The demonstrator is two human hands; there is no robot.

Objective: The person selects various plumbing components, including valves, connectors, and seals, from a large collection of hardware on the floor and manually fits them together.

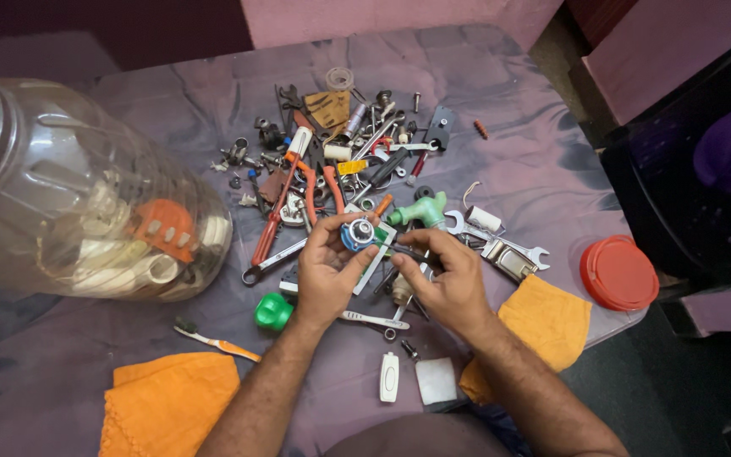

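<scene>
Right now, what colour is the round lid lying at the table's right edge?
The round lid is red-orange, shown clearly in the head view.

A clear plastic jar (69,186) lies on its side, left; its red lid (618,272) right.

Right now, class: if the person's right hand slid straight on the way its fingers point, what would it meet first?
The right hand points up-left, so it would most likely first meet the small blue round part held by the left hand. Depth is hard to judge.

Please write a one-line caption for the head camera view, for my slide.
Left hand holds a small blue round part; right hand grips a dark tool.
</scene>
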